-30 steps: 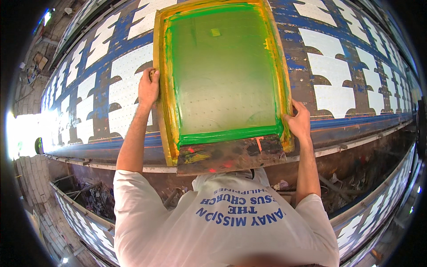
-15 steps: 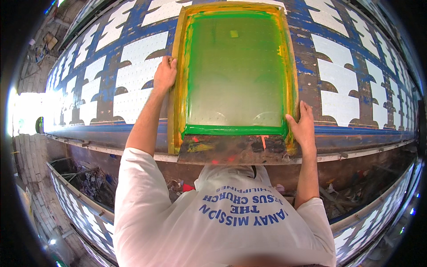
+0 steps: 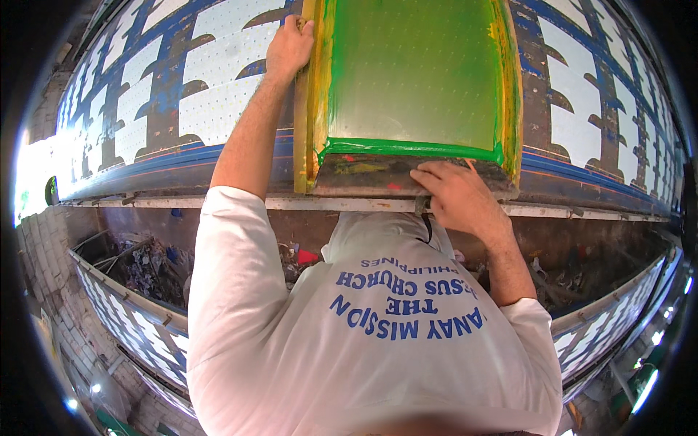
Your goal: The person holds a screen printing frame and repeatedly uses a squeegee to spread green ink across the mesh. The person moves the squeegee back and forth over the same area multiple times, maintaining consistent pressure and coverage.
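A screen printing frame (image 3: 416,87), with green mesh bordered by green and yellow paint stains, lies in front of me on the long table. Its upper end runs out of view. My left hand (image 3: 289,49) is closed around the frame's left wooden side, fingers curled. At the near end is a dark, paint-spotted board (image 3: 363,176). My right hand (image 3: 465,196) is closed on this near edge toward its right corner, with fingers bent over the top; the underside of its grip is partly hidden.
White cut fabric pieces (image 3: 236,69) lie in rows on the blue and brown table (image 3: 167,123) on both sides of the frame. A pale rail (image 3: 291,203) runs along the table's near edge. Behind me, a trough of scraps (image 3: 149,269) adjoins another table of white pieces.
My right hand has moved from the frame's right side to its near edge. My left hand still holds the left side. The view has shifted, so the frame sits higher in it.
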